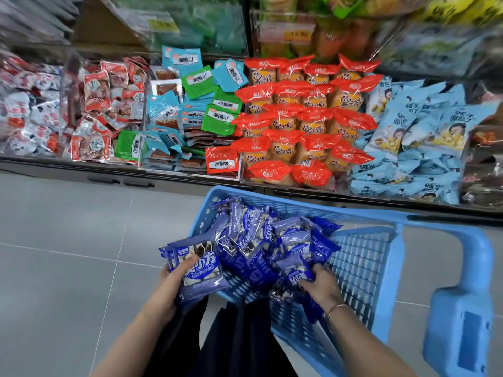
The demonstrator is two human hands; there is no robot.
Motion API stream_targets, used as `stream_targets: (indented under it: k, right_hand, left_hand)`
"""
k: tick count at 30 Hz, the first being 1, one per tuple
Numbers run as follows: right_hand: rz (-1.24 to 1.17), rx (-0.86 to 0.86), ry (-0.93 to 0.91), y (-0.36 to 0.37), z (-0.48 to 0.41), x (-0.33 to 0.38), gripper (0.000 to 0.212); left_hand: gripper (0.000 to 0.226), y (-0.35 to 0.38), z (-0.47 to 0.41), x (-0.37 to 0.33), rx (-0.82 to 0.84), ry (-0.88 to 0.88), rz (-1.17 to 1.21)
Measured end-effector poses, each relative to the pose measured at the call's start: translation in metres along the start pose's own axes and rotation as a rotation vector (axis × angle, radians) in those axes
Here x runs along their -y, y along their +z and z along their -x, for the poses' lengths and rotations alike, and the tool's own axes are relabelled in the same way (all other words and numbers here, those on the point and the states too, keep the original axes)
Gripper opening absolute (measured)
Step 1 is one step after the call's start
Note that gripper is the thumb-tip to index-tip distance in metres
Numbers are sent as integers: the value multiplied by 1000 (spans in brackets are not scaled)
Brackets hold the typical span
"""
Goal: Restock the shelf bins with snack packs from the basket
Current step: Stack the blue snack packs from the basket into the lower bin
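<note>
Left hand (171, 284) clamps a small stack of blue snack packs (201, 270), thumb on top, right by the basket (362, 257) rim. Right hand (322, 285) is in the basket, fingers curled round another pack (296, 270) from the pile (258, 240). Shelf bins (241, 172) sit beyond both hands.

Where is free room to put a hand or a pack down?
Bare grid in the basket, between the navy packs and its right wall. Bare floor left of the basket. Crowded: the orange packs and pale blue packs.
</note>
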State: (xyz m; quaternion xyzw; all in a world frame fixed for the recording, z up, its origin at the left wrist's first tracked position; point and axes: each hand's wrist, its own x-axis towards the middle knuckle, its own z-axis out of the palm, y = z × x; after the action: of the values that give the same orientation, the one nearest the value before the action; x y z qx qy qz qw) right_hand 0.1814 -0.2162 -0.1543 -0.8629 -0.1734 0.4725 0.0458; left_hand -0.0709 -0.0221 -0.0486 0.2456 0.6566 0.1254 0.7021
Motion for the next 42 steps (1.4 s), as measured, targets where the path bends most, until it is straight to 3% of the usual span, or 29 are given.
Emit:
stream_targets:
  k: [4, 8, 12, 19, 25, 27, 30, 33, 35, 37, 40, 42]
  right_hand:
    - [-707, 67, 127, -13, 31, 22, 37]
    - [-1038, 64, 167, -27, 61, 55, 37]
    - [-1077, 39, 79, -39, 91, 94, 39]
    - [-782, -238, -213, -31, 138, 173, 34]
    - [-995, -365, -313, 11, 174, 253, 12]
    - [-1196, -278, -248, 27, 179, 279, 9]
    - [-1462, -35, -143, 46, 180, 315, 45]
    - [-1595, 76, -104, 57, 182, 348, 36]
    - [-1633, 93, -87, 58, 180, 368, 27]
    - [-1612, 78, -74, 56, 177, 388, 37]
    - [-1517, 86, -98, 50, 170, 415, 29]
    - [-1512, 83, -96, 45, 160, 434, 38]
  left_hand:
    - [30, 5, 7, -21, 44, 40, 13]
    - [26, 4, 14, -43, 112, 84, 48]
    - [29, -10, 18, -66, 151, 102, 71]
    - [35, -83, 20, -117, 220, 145, 72]
    - [43, -178, 24, -182, 252, 193, 70]
    - [45, -204, 21, -201, 249, 210, 90]
    - [49, -234, 16, -226, 251, 201, 149]
    - [54, -251, 12, -246, 251, 194, 204]
    - [55, -258, 7, -260, 243, 207, 239]
    - [54, -262, 0, -274, 239, 220, 261]
    - [52, -263, -15, -291, 237, 218, 280]
    - [53, -261, -25, -304, 250, 201, 281]
